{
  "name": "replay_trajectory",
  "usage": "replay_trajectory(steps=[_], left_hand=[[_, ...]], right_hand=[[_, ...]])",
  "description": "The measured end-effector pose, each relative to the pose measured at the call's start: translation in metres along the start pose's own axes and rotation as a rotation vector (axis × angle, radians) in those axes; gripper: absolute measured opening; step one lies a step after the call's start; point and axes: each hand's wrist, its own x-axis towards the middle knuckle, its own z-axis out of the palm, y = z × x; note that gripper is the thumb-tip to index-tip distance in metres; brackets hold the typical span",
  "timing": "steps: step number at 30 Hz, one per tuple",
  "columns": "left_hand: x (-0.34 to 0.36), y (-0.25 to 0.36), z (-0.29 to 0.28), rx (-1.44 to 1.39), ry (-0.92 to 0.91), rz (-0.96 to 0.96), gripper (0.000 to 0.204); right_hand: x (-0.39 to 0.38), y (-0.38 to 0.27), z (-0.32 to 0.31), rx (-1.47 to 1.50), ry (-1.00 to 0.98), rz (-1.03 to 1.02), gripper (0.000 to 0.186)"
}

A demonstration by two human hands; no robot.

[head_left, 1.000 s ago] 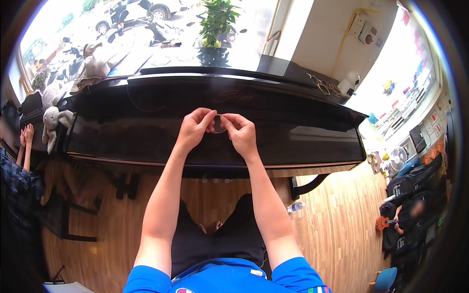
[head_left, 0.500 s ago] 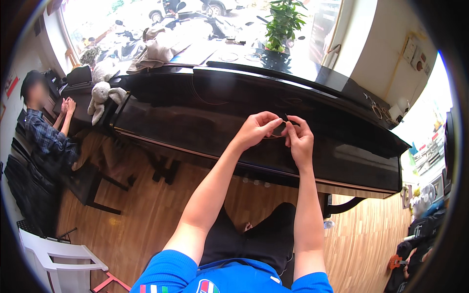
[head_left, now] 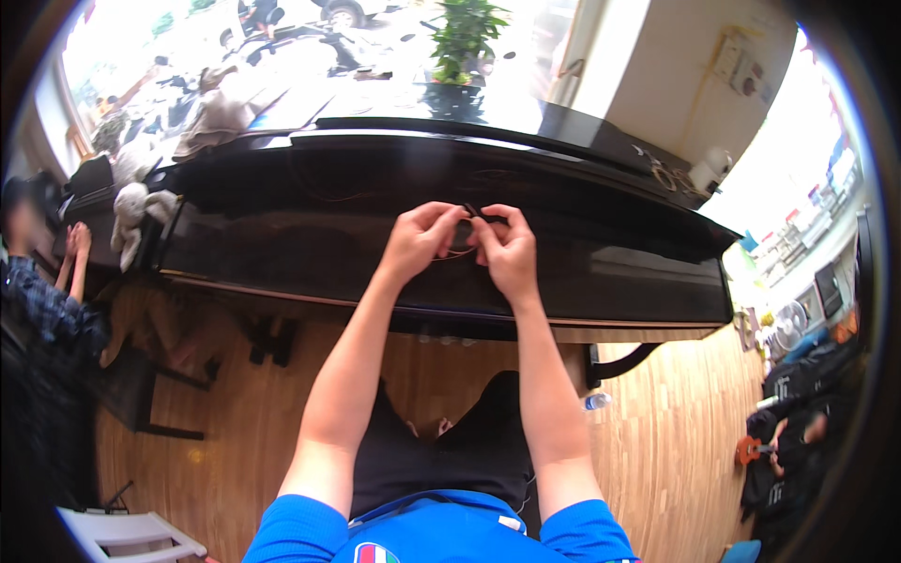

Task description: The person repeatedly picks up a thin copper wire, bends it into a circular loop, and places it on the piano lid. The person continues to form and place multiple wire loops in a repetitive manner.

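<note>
Both my hands are raised over the closed, glossy black piano (head_left: 282,239). My left hand (head_left: 418,246) is closed, its thumb and fingers pinching one side of a thin, pale brownish loop of wire or cord (head_left: 457,254). On the other side, my right hand (head_left: 510,255) pinches the same loop, its fingers curled close beside the left fingertips. A small dark piece (head_left: 471,211) sticks up between the fingertips; whether it belongs to the loop I cannot tell. The fingers hide most of the rest.
A plush rabbit (head_left: 133,211) hangs at the piano's left end, near a seated person (head_left: 47,291). A potted plant (head_left: 462,42) and a crumpled cloth (head_left: 221,111) are behind the piano. Cords and a white device (head_left: 710,171) lie at its right. A white chair (head_left: 122,535) stands lower left.
The view has swung, so the room and both hands sit further left in it. My hands keep their pinch on the loop, with the right fingers slightly rearranged.
</note>
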Motion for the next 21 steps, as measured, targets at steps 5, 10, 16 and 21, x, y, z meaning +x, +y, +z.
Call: replay_trajectory(steps=[5,10,16,21], left_hand=[[-0.002,0.002,0.005,-0.008,0.017,0.009,0.027],[0.0,-0.006,0.004,0.037,0.035,0.019,0.022],[0.001,-0.004,0.005,0.115,0.067,0.042,0.022],[0.005,-0.007,-0.008,-0.093,0.018,-0.008,0.032]], right_hand=[[0.003,0.01,-0.003,-0.05,-0.028,-0.004,0.012],[-0.001,0.007,-0.002,-0.178,-0.046,-0.02,0.018],[0.001,0.009,-0.006,-0.093,-0.059,0.015,0.02],[0.005,0.007,-0.007,0.083,0.085,-0.008,0.029]])
